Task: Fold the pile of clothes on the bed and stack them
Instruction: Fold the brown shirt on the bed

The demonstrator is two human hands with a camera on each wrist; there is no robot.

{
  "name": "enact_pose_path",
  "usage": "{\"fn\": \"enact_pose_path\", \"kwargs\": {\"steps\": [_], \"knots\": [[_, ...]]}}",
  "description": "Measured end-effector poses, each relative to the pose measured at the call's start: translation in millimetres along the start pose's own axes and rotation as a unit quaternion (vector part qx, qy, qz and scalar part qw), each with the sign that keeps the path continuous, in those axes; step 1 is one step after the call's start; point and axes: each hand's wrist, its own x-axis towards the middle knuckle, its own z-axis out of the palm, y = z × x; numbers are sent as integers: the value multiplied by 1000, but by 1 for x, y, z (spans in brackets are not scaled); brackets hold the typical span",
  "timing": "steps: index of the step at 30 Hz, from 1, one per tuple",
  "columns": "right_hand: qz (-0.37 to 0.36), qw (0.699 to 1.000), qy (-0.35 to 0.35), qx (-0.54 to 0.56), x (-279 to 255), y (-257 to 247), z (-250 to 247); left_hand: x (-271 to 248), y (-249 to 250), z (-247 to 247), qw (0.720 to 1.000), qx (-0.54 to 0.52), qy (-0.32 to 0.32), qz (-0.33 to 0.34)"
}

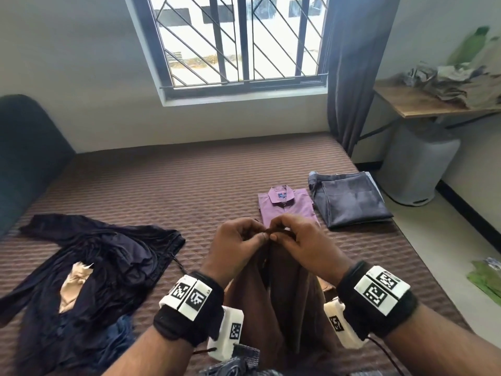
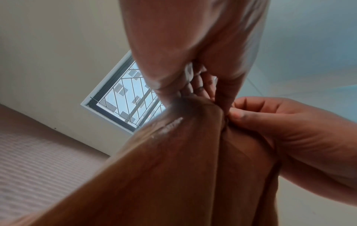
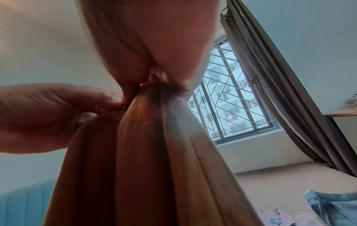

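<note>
While both hands meet over the near part of the bed (image 1: pixel 162 180), they hold up a brown garment (image 1: pixel 284 302) by its top edge. The left hand (image 1: pixel 238 245) has its thumb and curled fingers pinched on the bunched edge, and the right hand (image 1: pixel 301 240) pinches the same edge just beside it, the thumbs nearly touching. From this grip the brown cloth hangs down in long vertical folds towards the person. The left wrist view shows the garment (image 2: pixel 173 175) gathered to a point between the left hand's fingers (image 2: pixel 195 85), with the right hand (image 2: pixel 289 130) gripping from the side. The right wrist view shows the cloth (image 3: pixel 139 160) drawn tight under the right hand's fingers (image 3: pixel 160 76) and the left hand (image 3: pixel 48 116) pinching next to it.

Beyond the hands on the bed lies a folded purple shirt (image 1: pixel 287 204), collar up, and touching it on the side away from the headboard sits a folded pair of grey trousers (image 1: pixel 349 199). Beside the left hand a heap of dark unfolded clothes (image 1: pixel 89 272) is spread out, with a pale beige piece (image 1: pixel 73 283) showing in it. A barred window (image 1: pixel 235 39) is set in the wall behind the bed, with a grey curtain (image 1: pixel 352 71) hanging at its edge.
</note>
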Motion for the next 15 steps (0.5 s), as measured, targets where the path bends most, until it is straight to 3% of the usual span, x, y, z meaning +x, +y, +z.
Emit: {"fn": "enact_pose_path", "kwargs": {"steps": [4,8,12,15], "knots": [[8,997,64,-40,-2,2,7,-3,-5,8,999,29,38,13],[73,989,80,-99,-1,-1,11,-3,-4,13,998,46,32,24],[54,974,67,-211,-2,-6,9,-2,-5,6,994,79,-69,-12],[76,975,-42,-203,-1,4,-10,-2,-15,-18,973,179,-147,-19]]}}
